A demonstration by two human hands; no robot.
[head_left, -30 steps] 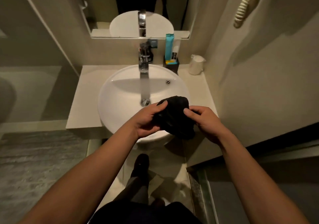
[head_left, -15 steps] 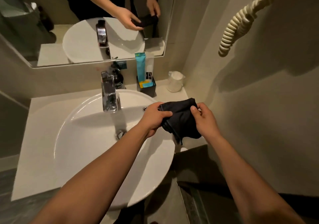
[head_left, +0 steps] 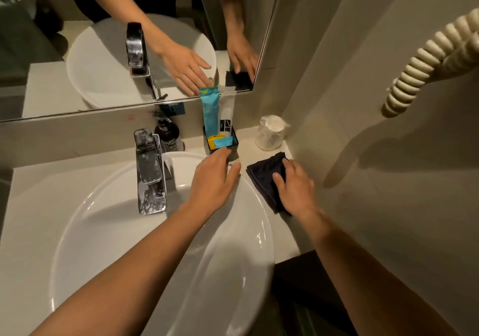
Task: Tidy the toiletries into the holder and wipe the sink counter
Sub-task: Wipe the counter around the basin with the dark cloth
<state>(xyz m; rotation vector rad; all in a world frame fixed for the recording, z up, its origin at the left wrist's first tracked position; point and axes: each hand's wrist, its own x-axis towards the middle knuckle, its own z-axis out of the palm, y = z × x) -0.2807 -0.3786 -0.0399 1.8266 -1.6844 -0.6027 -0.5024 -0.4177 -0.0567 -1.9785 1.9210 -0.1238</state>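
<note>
A dark folded cloth (head_left: 264, 177) lies flat on the pale counter (head_left: 282, 221) to the right of the white basin (head_left: 233, 271). My right hand (head_left: 295, 188) presses down on the cloth with spread fingers. My left hand (head_left: 215, 177) is open, fingers apart, its fingertips at the front of the black holder (head_left: 234, 149). The holder stands against the back wall and contains a blue tube (head_left: 210, 110), a white tube (head_left: 226, 114) and small yellow and blue packets (head_left: 219, 141).
A chrome faucet (head_left: 149, 169) rises behind the basin, with a dark soap dispenser (head_left: 167, 133) behind it. A wrapped cup (head_left: 269, 136) stands in the back right corner. The mirror (head_left: 103, 37) hangs above; a coiled cord (head_left: 420, 66) hangs on the right wall.
The cloth, held in the air by both hands before, now lies on the right counter under my right hand. My left hand let go and moved to the holder.
</note>
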